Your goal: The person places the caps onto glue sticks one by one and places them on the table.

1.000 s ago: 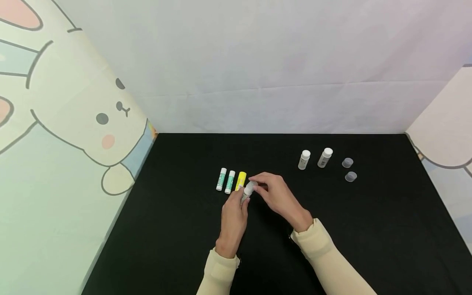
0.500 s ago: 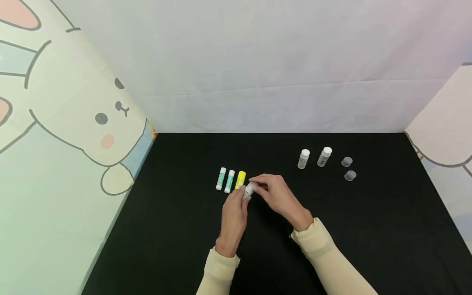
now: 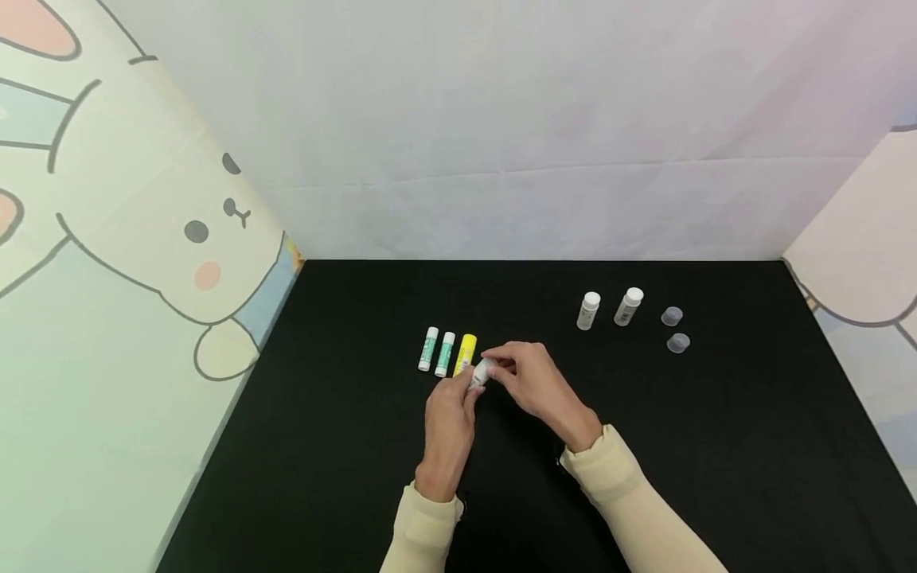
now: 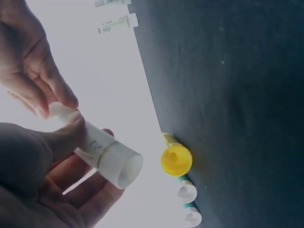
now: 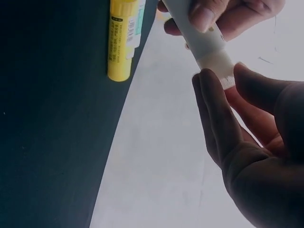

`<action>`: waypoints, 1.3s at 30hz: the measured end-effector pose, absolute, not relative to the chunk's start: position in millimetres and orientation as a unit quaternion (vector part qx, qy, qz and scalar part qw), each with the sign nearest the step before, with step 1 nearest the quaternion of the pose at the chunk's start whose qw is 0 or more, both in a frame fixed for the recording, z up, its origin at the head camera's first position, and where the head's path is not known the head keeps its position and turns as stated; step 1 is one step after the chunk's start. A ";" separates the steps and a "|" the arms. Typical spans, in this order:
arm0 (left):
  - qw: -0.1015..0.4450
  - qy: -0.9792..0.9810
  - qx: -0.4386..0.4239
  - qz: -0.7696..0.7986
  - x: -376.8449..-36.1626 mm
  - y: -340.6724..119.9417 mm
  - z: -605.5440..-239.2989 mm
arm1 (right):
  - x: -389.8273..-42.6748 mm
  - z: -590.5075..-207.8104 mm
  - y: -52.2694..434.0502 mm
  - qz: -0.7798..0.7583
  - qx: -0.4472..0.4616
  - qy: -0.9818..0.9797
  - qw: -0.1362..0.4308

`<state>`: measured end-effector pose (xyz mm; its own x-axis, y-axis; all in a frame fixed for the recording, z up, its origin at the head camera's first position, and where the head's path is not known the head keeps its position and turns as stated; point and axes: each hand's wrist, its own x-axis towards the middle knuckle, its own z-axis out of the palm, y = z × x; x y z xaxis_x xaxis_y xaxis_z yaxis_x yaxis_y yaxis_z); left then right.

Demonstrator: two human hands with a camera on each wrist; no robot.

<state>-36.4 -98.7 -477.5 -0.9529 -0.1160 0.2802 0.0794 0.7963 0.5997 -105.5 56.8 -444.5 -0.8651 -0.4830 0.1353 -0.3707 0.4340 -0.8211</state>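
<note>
Between both hands is a white glue stick [image 3: 481,374], tilted, its far end up to the right. My left hand [image 3: 449,422] grips its body with thumb and fingers. A hollow base end [image 4: 129,172] points out past the left fingers in the left wrist view. At the other end, my right hand [image 3: 542,387] pinches a ribbed, translucent cap [image 5: 218,70] between thumb and fingertips. Just beyond the left hand stands a yellow glue stick [image 3: 466,350]. Beside it are two green-and-white glue sticks, the middle one [image 3: 445,354] and the left one [image 3: 428,348].
Two more white sticks stand farther back right, a left one [image 3: 588,311] and a right one [image 3: 628,307]. Right of them are two loose translucent caps, one behind [image 3: 672,317] and one in front [image 3: 677,343]. A white cloth wall [image 3: 501,207] rises behind the black table [image 3: 322,446].
The translucent cap, earlier held farther up at the white glue stick's end, now sits closer in line over it. Both hands have shifted slightly to the left with the stick.
</note>
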 end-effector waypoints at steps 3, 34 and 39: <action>0.153 -0.937 0.012 -0.313 -36.2 -99.7 -476.6 | -103.8 -446.7 55.3 -0.472 -0.247 0.844 0.060; 0.147 -0.941 0.095 -0.290 -26.4 -129.9 -478.4 | -97.0 -462.5 5.3 -0.488 -0.261 0.830 0.063; 0.147 -0.941 0.109 -0.286 -22.7 -135.8 -479.9 | -96.4 -463.8 -3.4 -0.477 -0.278 0.831 0.064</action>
